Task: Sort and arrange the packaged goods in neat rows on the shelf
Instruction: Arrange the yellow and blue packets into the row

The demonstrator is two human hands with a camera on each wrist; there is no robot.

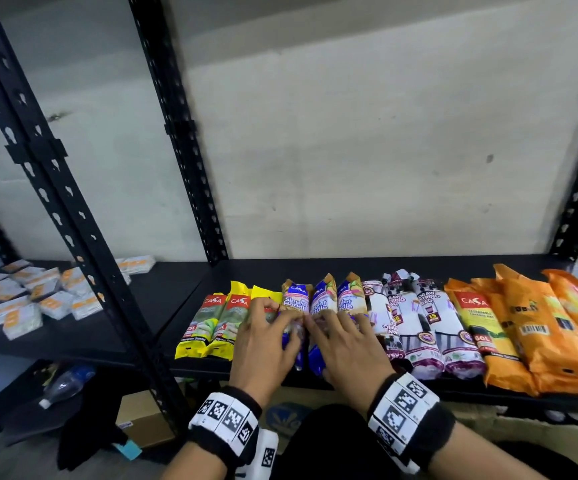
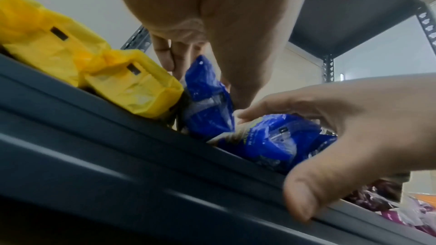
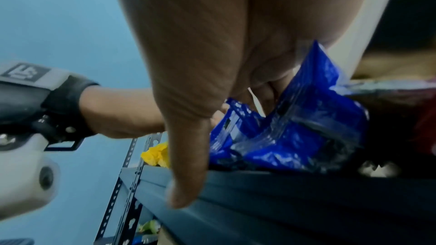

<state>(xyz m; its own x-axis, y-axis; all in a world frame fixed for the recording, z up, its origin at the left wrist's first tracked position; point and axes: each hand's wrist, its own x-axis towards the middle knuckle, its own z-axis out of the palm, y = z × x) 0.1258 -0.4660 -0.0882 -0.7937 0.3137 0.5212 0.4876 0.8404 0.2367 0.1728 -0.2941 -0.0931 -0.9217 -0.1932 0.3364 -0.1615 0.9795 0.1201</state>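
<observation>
Both hands [image 1: 301, 341] hide blue packets [image 1: 322, 299] (grip unclear).

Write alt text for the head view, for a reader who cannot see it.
Two hands, left hand and right hand, rest on blue packs midway along a row of packaged goods on a black shelf. Yellow packs lie to the left; white-purple packs and orange packs lie to the right.
</observation>
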